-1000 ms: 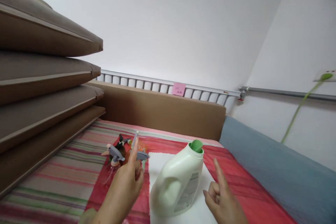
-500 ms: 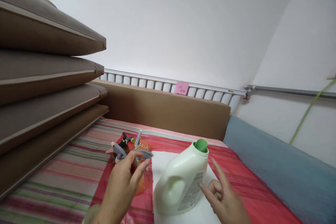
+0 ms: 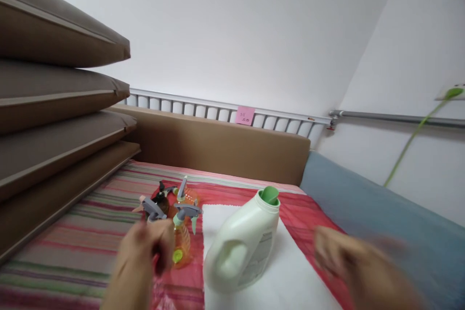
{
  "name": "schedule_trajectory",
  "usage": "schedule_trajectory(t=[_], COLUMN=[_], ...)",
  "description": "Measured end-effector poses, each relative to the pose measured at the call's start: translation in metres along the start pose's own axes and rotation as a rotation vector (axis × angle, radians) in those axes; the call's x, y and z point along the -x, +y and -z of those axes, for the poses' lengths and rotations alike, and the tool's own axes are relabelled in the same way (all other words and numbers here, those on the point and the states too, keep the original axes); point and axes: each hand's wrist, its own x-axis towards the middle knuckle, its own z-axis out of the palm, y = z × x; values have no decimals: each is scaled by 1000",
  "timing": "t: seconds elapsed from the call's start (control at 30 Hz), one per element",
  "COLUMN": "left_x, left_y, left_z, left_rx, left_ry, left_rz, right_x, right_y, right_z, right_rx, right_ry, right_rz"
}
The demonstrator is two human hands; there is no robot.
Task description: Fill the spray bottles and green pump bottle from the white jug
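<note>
My left hand (image 3: 145,252) is blurred, with its fingers curled just under the grey trigger head of a clear spray bottle (image 3: 151,208); what it holds is hidden. Beside it stands an orange spray bottle (image 3: 181,237), with another orange one (image 3: 185,194) and a dark one (image 3: 160,201) behind. A white jug (image 3: 240,244) with a green spout stands on a white cloth (image 3: 294,276) between my hands. My right hand (image 3: 348,261) hovers right of the jug, smeared by motion and apart from it.
A red cloth (image 3: 301,213) covers a striped mattress (image 3: 83,232). Stacked brown cushions (image 3: 54,106) rise at the left, a brown headboard (image 3: 218,147) stands behind, and a blue pad (image 3: 381,213) runs along the right wall. A green cable (image 3: 410,145) hangs there.
My left hand dropped from pointing and curled in below the grey trigger head. My right hand swung out to the right, away from the jug. The view tilted slightly down.
</note>
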Motion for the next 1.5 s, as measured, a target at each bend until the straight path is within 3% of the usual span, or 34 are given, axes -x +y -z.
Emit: schedule_trajectory(t=[0.03, 0.1, 0.13, 0.2, 0.33, 0.73, 1.0, 1.13, 1.23, 1.33, 1.5], left_x=[-12, -30, -36, -39, -33, -29, -29, -32, -29, -18, 6], left_y=[-9, -29, -38, -53, -64, -58, -53, -59, -67, -83, -124], left_z=[-12, -37, -48, -62, -64, -50, -23, -11, -8, -12, -26], left_rx=[123, 309, 346, 372, 347, 216, 168, 17, -229, -464, -614], left_ry=[-35, -239, -268, -305, -307, -317, -212, -65, 43, 13, -52], left_rz=[193, 490, 596, 666, 677, 622, 573, 449, 267, 187, 215], right_x=[-10, -27, -32, -36, -35, -33, -13, 2, 14, 18, 18], right_y=[8, 29, 40, 58, 65, 66, 59, 50, 26, 1, -3], right_z=[-10, -26, -30, -32, -26, -33, -49, -75, -105, -142, -206], right_rx=[-84, -187, -183, -173, -148, -121, -163, -83, -11, 41, 78], right_ry=[-40, -93, -71, -34, 4, -28, -93, -325, -477, -543, -508], right_rz=[-171, -541, -659, -729, -737, -739, -688, -686, -467, -234, -175])
